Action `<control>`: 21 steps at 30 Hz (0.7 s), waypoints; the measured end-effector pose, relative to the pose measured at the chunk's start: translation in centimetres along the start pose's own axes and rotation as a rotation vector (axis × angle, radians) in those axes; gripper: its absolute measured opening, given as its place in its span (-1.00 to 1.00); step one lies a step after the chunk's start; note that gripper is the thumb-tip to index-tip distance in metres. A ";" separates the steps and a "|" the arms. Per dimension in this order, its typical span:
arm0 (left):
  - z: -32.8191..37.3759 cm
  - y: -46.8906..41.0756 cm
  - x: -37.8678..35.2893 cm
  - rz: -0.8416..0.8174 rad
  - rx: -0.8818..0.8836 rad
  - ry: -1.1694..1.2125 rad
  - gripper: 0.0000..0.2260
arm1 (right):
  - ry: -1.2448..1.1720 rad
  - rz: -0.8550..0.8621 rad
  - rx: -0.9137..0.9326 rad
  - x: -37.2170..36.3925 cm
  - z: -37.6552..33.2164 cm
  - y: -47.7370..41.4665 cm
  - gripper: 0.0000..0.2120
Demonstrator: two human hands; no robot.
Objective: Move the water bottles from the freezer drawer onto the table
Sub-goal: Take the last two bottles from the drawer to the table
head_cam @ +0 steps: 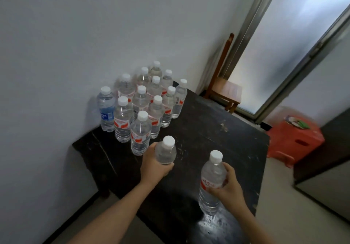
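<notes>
Fingers (169,166) of the left hand (152,165) are wrapped round the body of a clear, white-capped bottle (165,154), with the thumb up along its near side. The bottle leans toward the camera just at six o'clock of the standing group. The right hand (229,187) clamps its fingers (228,170) on the waist of a second bottle (210,192) with a red label. It stands upright at about five o'clock in the view, over the near edge of the table. Whether its base touches the top I cannot tell.

A dozen bottles (141,100) stand upright in tight rows at the ten o'clock corner of the table (208,130), close against the wall. Most carry red-and-white labels. The one at the cluster's nine o'clock side has a blue label (105,115). All have white caps.

The tabletop is dark, almost black wood, scuffed and speckled with pale marks, with a bright glare patch near its six o'clock edge. A plain pale wall (75,35) fills the view from nine to twelve o'clock. At one o'clock a wooden chair (226,90) sits in the corner beside a frosted glass door (284,45) in a metal frame. At three o'clock a red plastic stool (295,141) stands just beside the table's far corner, with small items on its top. Light floor (274,196) shows at four o'clock.
</notes>
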State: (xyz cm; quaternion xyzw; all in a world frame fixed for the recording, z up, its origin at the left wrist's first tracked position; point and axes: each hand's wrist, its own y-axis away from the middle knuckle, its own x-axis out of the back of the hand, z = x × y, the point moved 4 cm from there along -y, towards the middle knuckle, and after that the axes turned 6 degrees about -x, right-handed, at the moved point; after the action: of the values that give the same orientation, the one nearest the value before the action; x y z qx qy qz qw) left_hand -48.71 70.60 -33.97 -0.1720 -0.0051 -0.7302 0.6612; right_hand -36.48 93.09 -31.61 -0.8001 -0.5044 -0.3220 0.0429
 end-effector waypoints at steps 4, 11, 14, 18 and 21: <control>-1.0 -2.1 -1.4 -0.065 0.018 0.004 -0.51 | -0.011 -0.008 0.013 0.0 -0.7 -1.6 -0.26; -2.2 -3.3 -1.4 -0.042 0.008 -0.041 -0.37 | -0.002 -0.073 0.104 -0.2 -4.2 -6.0 -0.29; -2.9 -3.4 -0.9 0.014 0.038 -0.049 -0.35 | -0.010 -0.114 0.150 -1.4 -6.2 -8.4 -0.28; -3.3 -4.0 -0.5 -0.031 0.095 -0.030 -0.28 | -0.046 -0.159 0.194 -3.8 -8.6 -11.4 -0.27; -3.3 -4.6 -0.4 -0.146 0.123 -0.012 -0.32 | -0.066 -0.206 0.222 -6.0 -9.8 -13.6 -0.25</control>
State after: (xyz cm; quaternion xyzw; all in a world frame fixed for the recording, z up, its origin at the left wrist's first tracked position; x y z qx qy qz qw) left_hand -53.96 70.84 -36.14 -0.1344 -0.0665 -0.7736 0.6157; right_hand -54.20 91.21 -30.73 -0.7445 -0.6175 -0.2405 0.0815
